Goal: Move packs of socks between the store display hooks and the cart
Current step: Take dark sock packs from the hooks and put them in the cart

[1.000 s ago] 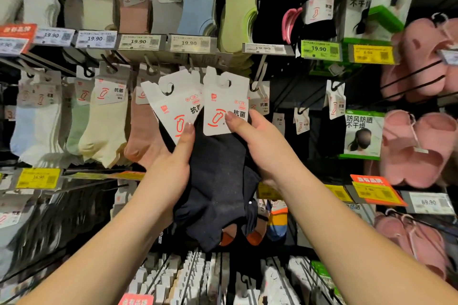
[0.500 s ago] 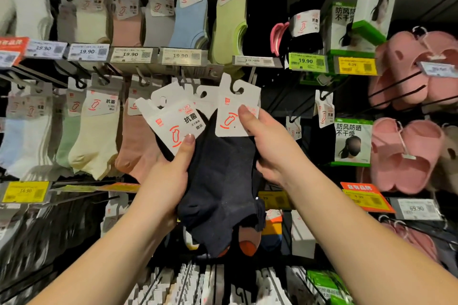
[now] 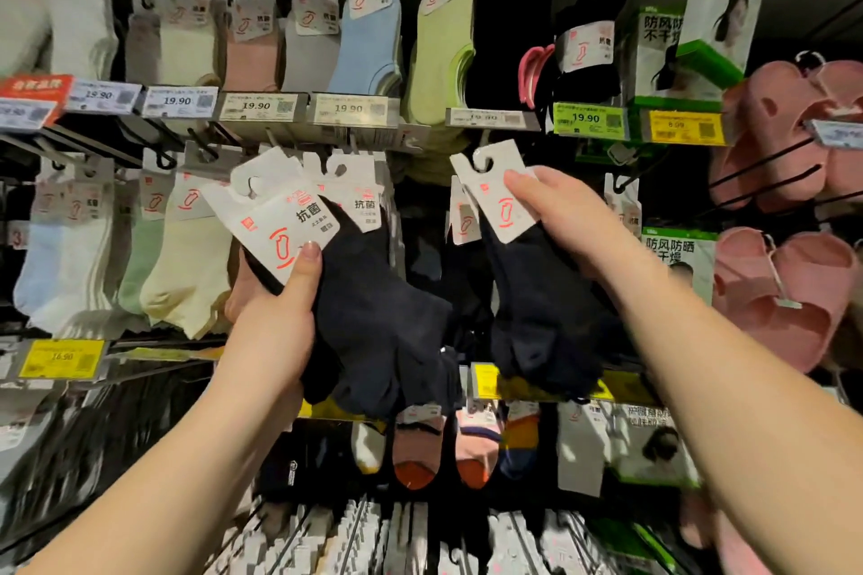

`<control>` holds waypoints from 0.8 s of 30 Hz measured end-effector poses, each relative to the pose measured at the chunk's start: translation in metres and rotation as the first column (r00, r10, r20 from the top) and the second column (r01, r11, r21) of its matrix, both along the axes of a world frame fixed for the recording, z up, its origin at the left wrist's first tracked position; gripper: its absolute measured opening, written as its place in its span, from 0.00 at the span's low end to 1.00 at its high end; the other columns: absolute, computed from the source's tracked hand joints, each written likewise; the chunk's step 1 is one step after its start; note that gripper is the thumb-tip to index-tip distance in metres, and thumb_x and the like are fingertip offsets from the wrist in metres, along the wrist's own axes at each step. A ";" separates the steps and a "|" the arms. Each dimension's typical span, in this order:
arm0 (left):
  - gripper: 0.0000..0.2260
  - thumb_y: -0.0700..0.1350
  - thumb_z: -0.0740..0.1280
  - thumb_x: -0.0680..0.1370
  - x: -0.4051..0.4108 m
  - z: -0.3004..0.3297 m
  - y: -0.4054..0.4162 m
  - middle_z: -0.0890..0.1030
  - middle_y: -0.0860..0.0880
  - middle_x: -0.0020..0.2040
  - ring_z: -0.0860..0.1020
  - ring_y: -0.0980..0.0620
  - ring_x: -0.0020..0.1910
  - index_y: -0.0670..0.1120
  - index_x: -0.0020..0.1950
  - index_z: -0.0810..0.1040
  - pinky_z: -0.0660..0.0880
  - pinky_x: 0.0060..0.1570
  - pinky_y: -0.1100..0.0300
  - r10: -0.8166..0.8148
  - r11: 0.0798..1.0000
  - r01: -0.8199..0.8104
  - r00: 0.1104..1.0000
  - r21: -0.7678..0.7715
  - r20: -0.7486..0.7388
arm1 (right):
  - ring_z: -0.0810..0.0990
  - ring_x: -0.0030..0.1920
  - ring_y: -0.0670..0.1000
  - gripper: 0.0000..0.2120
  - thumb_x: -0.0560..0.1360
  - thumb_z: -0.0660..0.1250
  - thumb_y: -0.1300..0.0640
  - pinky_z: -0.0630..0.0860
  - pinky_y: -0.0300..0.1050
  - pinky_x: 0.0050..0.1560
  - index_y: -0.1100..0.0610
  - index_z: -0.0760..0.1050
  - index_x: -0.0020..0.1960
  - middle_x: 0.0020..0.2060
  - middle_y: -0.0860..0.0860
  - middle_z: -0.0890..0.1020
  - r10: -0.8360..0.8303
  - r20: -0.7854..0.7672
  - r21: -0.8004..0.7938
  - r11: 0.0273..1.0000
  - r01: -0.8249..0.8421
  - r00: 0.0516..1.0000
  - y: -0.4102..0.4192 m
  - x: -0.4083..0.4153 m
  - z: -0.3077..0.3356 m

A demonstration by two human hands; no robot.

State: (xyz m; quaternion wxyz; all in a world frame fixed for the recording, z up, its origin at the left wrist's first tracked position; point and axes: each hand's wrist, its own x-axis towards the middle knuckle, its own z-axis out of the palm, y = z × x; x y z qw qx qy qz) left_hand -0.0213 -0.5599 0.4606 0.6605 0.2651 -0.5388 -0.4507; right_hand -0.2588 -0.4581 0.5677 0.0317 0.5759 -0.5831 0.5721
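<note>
Far left, the rack had pastel ankle socks hanging from black wire display hooks (image 3: 161,156): pale blue, white, mint and cream yellow packs (image 3: 187,257) in the lower row, with white 19.90 price tags (image 3: 180,100) on the rail above them.

Your left hand (image 3: 275,327) was raised in front of that row, forearm coming up from the bottom left corner. You had a bunch of dark navy sock packs with white cardboard header cards (image 3: 364,317) gripped in it, thumb pressed flat on the front card and the other fingers wrapped behind, out of sight. The cards fanned out up and to the left, tilted, and none of them looked hooked on anything.

Between your hands you could see more dark packs hanging further back, and below them a row of orange-toed striped socks (image 3: 415,458).

Your right hand (image 3: 565,219) was up a bit higher, arm reaching in from the lower right. It pinched a single dark navy sock pack (image 3: 537,317) by its white header, thumb on the card's front. That card's cutout sat right at a hook tip; can't tell whether it was actually on it.

Far right, pink foam slippers (image 3: 784,294) hung beside green-and-white boxed face covers (image 3: 677,261).
</note>
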 end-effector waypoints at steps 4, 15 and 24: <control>0.17 0.69 0.68 0.72 -0.005 0.003 0.014 0.82 0.60 0.49 0.80 0.51 0.55 0.58 0.48 0.77 0.75 0.63 0.48 -0.179 0.984 0.179 0.983 -0.019 -0.034 | 0.78 0.47 0.40 0.15 0.79 0.63 0.38 0.70 0.40 0.43 0.48 0.74 0.57 0.47 0.40 0.81 -0.187 -0.159 0.021 0.981 0.193 0.969 -0.012 -0.010 0.016; 0.17 0.73 0.70 0.60 -0.015 0.004 0.021 0.86 0.61 0.45 0.82 0.50 0.55 0.64 0.40 0.79 0.75 0.64 0.42 -0.204 0.976 0.197 0.976 -0.087 -0.073 | 0.78 0.44 0.39 0.13 0.82 0.62 0.42 0.70 0.37 0.40 0.50 0.74 0.58 0.45 0.41 0.81 -0.067 0.001 -0.092 0.993 0.067 0.998 -0.037 -0.029 0.021; 0.08 0.61 0.67 0.78 -0.022 0.006 0.021 0.84 0.65 0.37 0.81 0.54 0.50 0.60 0.42 0.75 0.76 0.58 0.50 -0.212 0.975 0.198 0.966 -0.103 -0.151 | 0.83 0.48 0.47 0.10 0.80 0.65 0.43 0.77 0.45 0.49 0.50 0.76 0.51 0.46 0.46 0.84 -0.007 0.119 -0.068 0.998 0.015 0.993 -0.047 -0.033 0.027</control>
